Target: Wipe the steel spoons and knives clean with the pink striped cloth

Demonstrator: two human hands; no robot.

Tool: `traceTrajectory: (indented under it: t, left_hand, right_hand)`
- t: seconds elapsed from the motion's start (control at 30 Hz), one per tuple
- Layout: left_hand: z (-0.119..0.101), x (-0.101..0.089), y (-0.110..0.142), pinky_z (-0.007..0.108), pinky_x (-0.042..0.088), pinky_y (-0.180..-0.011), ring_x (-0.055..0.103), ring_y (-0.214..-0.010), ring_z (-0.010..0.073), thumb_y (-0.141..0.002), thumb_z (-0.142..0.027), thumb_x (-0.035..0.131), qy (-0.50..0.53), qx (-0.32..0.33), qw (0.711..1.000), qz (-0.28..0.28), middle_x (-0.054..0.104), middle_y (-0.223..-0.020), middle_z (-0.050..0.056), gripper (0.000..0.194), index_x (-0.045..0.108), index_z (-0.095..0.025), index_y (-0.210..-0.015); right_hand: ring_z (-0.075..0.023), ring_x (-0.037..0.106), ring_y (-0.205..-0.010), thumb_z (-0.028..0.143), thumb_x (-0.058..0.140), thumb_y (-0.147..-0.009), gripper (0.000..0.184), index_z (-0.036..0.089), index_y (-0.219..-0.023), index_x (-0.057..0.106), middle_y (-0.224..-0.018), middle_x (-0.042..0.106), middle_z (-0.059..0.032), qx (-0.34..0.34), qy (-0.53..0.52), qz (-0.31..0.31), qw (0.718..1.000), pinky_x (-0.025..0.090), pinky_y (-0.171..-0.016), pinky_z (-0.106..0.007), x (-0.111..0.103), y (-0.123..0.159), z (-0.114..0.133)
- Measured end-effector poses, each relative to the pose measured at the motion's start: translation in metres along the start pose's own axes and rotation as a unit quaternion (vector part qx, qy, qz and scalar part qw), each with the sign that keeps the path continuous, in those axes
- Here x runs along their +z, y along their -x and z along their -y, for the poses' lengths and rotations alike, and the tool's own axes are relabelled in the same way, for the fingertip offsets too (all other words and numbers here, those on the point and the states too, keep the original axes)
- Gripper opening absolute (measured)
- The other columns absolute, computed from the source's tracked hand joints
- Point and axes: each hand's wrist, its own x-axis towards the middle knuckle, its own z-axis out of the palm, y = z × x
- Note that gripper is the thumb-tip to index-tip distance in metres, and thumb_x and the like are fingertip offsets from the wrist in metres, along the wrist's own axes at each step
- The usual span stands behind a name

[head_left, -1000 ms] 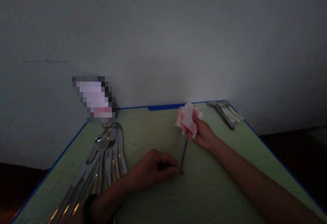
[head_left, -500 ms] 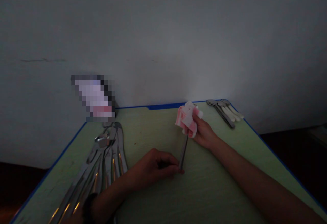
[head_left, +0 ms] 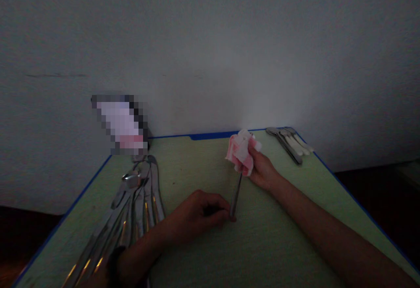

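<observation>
My left hand (head_left: 205, 213) pinches the lower end of a slim metal cutlery handle (head_left: 235, 196) between thumb and fingers. The handle slants upward, and its far end is hidden in a crumpled pink-and-white cloth (head_left: 242, 150). My right hand (head_left: 262, 167) is closed around that cloth, wrapping it about the top of the piece. Because the cloth covers the head, I cannot tell whether it is a spoon, fork or knife. Left of my left hand, a spread of metal cutlery (head_left: 138, 191) lies on the table, partly under my left forearm.
At the back right of the green, blue-edged table (head_left: 197, 161) lies a small group of cutlery (head_left: 288, 142), some with white handles. A pixelated phone-like object (head_left: 120, 124) leans at the back left against the grey wall (head_left: 210, 51).
Both hands keep almost the same place and the same hold on the handle and cloth. The whole view has shifted very slightly.
</observation>
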Motion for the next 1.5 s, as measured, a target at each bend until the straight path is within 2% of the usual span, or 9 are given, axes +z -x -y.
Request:
traceTrajectory:
  t: [0.17, 0.37, 0.47, 0.63, 0.8, 1.0, 1.3, 1.5]
  left_hand:
    - [0.0022, -0.0003, -0.0008, 0.018, 0.036, -0.054, 0.05, -0.06, 0.0089, -0.082, -0.037, 0.053, 0.006, -0.001, 1.0, 0.004, 0.062, -0.069, 0.0, 0.027, 0.067, -0.014, -0.086]
    - [0.0016, -0.0009, -0.0006, 0.018, 0.038, -0.058, 0.053, -0.065, 0.0098, -0.083, -0.036, 0.052, 0.037, 0.005, 0.999, 0.004, 0.064, -0.074, 0.001, 0.026, 0.067, -0.015, -0.084]
    - [0.0028, -0.0007, -0.0008, 0.017, 0.036, -0.056, 0.05, -0.061, 0.0086, -0.083, -0.036, 0.053, 0.026, 0.014, 1.0, -0.002, 0.062, -0.07, 0.0, 0.026, 0.067, -0.015, -0.084]
    - [0.0023, -0.0002, -0.0004, 0.017, 0.035, -0.054, 0.049, -0.06, 0.0085, -0.083, -0.036, 0.053, 0.02, 0.011, 1.0, -0.006, 0.061, -0.068, -0.001, 0.025, 0.066, -0.014, -0.084]
    - [0.0013, -0.0002, -0.0013, 0.017, 0.036, -0.055, 0.05, -0.061, 0.0084, -0.083, -0.036, 0.052, 0.016, 0.004, 1.0, -0.01, 0.061, -0.069, -0.001, 0.025, 0.067, -0.015, -0.084]
    - [0.0041, 0.002, -0.0037, 0.018, 0.041, -0.059, 0.055, -0.066, 0.0101, -0.075, -0.034, 0.062, 0.026, -0.021, 0.999, -0.013, 0.064, -0.072, -0.001, 0.02, 0.064, -0.015, -0.08]
    - [0.0027, 0.0041, -0.003, 0.018, 0.04, -0.059, 0.053, -0.064, 0.0088, -0.077, -0.033, 0.059, 0.015, -0.01, 0.999, -0.032, 0.06, -0.069, -0.002, 0.018, 0.062, -0.015, -0.077]
    - [0.0024, 0.0054, -0.0033, 0.02, 0.042, -0.061, 0.056, -0.068, 0.0098, -0.077, -0.027, 0.06, 0.01, 0.008, 0.999, -0.047, 0.061, -0.075, -0.002, 0.013, 0.058, -0.016, -0.083]
  right_hand:
    - [-0.0138, 0.063, -0.066, 0.031, 0.055, -0.081, 0.022, 0.017, -0.098, 0.058, -0.08, 0.069, -0.0019, -0.004, -0.002, -0.013, 1.0, 0.052, -0.055, -0.023, -0.0002, -0.001, -0.0012]
    - [-0.013, 0.06, -0.054, 0.036, 0.056, -0.08, 0.023, 0.017, -0.094, 0.058, -0.072, 0.067, -0.0013, -0.018, 0.029, 0.006, 0.999, 0.043, -0.038, -0.02, -0.0024, -0.0013, -0.0021]
    - [-0.0121, 0.058, -0.05, 0.038, 0.056, -0.079, 0.027, 0.018, -0.096, 0.057, -0.071, 0.067, -0.0011, -0.022, 0.036, 0.007, 0.999, 0.04, -0.036, -0.02, -0.0044, -0.0016, -0.0027]
    - [-0.0128, 0.058, -0.05, 0.039, 0.057, -0.079, 0.028, 0.018, -0.097, 0.057, -0.07, 0.067, -0.001, -0.02, 0.039, 0.011, 0.999, 0.04, -0.037, -0.021, -0.0057, -0.0035, -0.0035]
    - [-0.0126, 0.061, -0.057, 0.036, 0.058, -0.079, 0.027, 0.017, -0.098, 0.058, -0.075, 0.068, -0.0014, -0.027, 0.018, -0.002, 0.999, 0.047, -0.045, -0.022, -0.0056, -0.0057, -0.0038]
    - [-0.0133, 0.063, -0.066, 0.032, 0.057, -0.08, 0.021, 0.017, -0.094, 0.059, -0.08, 0.069, -0.0017, -0.033, 0.012, 0.003, 0.999, 0.05, -0.053, -0.022, -0.0016, -0.0021, -0.0029]
    - [-0.012, 0.061, -0.059, 0.031, 0.059, -0.078, 0.021, 0.016, -0.093, 0.059, -0.074, 0.068, -0.0007, -0.033, 0.011, -0.009, 0.999, 0.05, -0.055, -0.022, -0.0014, -0.0011, -0.0029]
    - [-0.013, 0.062, -0.065, 0.032, 0.062, -0.076, 0.022, 0.016, -0.091, 0.059, -0.074, 0.068, -0.0008, -0.043, 0.009, -0.018, 0.999, 0.051, -0.06, -0.023, -0.0003, -0.0005, -0.0034]
